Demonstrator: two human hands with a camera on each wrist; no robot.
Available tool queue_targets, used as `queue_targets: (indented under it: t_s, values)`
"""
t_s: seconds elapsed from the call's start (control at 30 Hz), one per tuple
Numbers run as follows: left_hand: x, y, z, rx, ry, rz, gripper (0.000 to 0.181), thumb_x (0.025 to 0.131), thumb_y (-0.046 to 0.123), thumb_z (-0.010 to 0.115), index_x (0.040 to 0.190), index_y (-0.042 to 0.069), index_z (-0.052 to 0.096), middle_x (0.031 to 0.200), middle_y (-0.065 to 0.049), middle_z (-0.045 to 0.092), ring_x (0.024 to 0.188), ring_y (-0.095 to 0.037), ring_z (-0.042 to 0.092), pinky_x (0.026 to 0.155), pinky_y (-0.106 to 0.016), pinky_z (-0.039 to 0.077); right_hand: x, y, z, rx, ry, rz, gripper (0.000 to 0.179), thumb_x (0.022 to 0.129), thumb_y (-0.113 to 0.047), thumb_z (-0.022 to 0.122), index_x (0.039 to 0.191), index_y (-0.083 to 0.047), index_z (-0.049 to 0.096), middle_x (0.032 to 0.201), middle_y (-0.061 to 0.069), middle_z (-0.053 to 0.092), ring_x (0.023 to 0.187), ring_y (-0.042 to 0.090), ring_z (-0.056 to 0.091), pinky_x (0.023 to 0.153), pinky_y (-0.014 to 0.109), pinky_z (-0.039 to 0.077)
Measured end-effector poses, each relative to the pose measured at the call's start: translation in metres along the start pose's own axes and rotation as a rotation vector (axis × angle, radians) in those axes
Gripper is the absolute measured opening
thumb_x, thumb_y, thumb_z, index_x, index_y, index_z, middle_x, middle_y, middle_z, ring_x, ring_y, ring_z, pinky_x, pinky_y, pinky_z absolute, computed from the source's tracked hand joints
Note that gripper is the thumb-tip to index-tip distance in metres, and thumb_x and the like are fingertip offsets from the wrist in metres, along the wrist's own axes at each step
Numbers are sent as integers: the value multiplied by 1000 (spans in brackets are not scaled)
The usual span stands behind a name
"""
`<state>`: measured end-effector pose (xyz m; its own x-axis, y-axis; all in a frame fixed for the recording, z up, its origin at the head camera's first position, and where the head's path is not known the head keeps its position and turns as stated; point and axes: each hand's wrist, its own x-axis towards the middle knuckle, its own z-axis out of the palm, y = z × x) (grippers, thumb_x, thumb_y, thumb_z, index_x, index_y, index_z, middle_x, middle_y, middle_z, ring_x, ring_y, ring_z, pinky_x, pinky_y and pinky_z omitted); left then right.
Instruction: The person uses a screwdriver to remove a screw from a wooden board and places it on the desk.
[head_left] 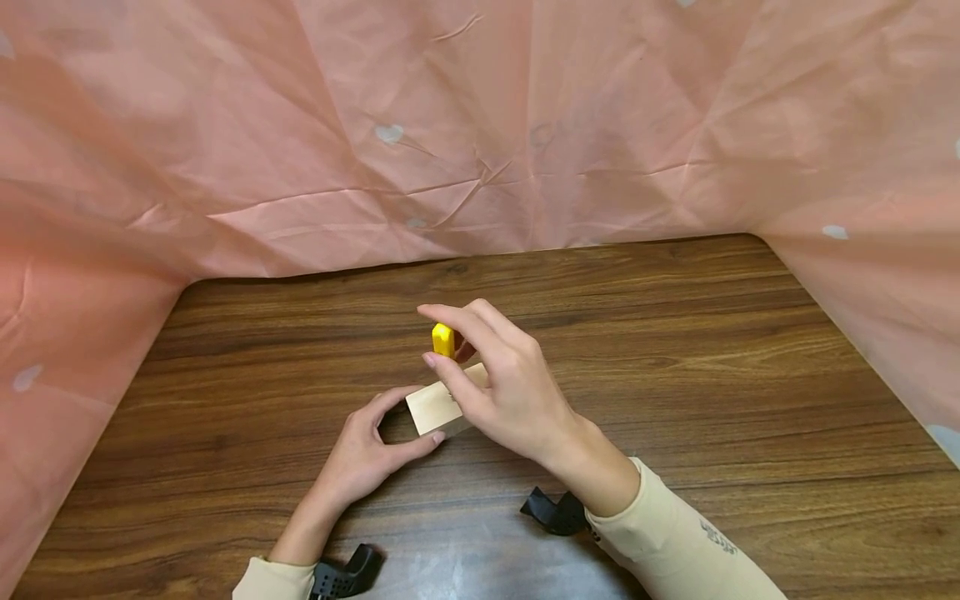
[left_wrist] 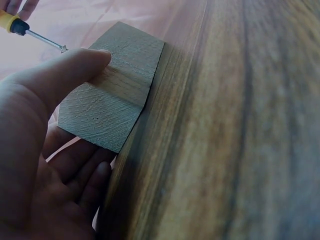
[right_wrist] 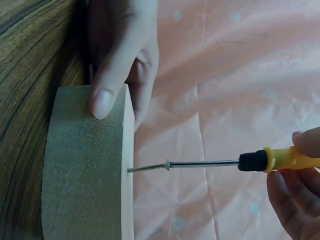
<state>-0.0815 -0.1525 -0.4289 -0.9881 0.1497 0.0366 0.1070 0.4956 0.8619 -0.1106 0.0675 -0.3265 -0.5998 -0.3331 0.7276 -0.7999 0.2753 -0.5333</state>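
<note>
A pale wooden block rests on the brown table. My left hand grips its left end, thumb on the near side and fingers on the far side. A screw stands with its tip in the block's top face, most of its thread showing. The tip of a screwdriver meets the screw head in the right wrist view. Its yellow handle is held upright between the thumb and fingers of my right hand, above the block. From the head view, the right hand hides the screw and part of the block.
The dark wood-grain table spreads around the hands. Pink cloth with pale hearts hangs along its back and sides. Black wrist mounts sit at both sleeve cuffs.
</note>
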Motion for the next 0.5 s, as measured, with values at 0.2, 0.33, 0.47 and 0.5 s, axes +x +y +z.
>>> queue_targets:
  t_s: [0.2, 0.33, 0.47, 0.5]
  values:
    - [0, 0, 0, 1, 1, -2, 52, 84, 36, 94, 131, 33, 73, 123, 9, 77, 118, -15, 66, 111, -49, 46, 0, -2, -1, -2, -10, 4, 39, 94, 0, 73, 133, 0, 66, 97, 4, 69, 91, 14, 71, 84, 24, 62]
    - [0, 0, 0, 0, 5, -10, 53, 83, 36, 95, 132, 34, 72, 125, 9, 76, 122, -16, 66, 113, -51, 45, 0, -1, 0, -47, -5, -20, 37, 94, -6, 77, 130, -3, 69, 97, 3, 66, 89, 12, 69, 85, 19, 60]
    - [0, 0, 0, 4, 3, -7, 54, 83, 36, 95, 133, 34, 72, 126, 8, 76, 123, -16, 66, 113, -51, 45, -1, -1, 0, -57, -5, -36, 38, 96, -8, 80, 132, -5, 71, 98, 4, 65, 90, 12, 68, 86, 15, 59]
    - [0, 1, 0, 6, 2, -4, 54, 83, 36, 95, 133, 33, 72, 126, 8, 76, 122, -17, 66, 113, -51, 46, -1, -1, 0, -54, -6, -36, 38, 96, -7, 79, 133, -5, 71, 99, 4, 65, 90, 12, 68, 86, 15, 59]
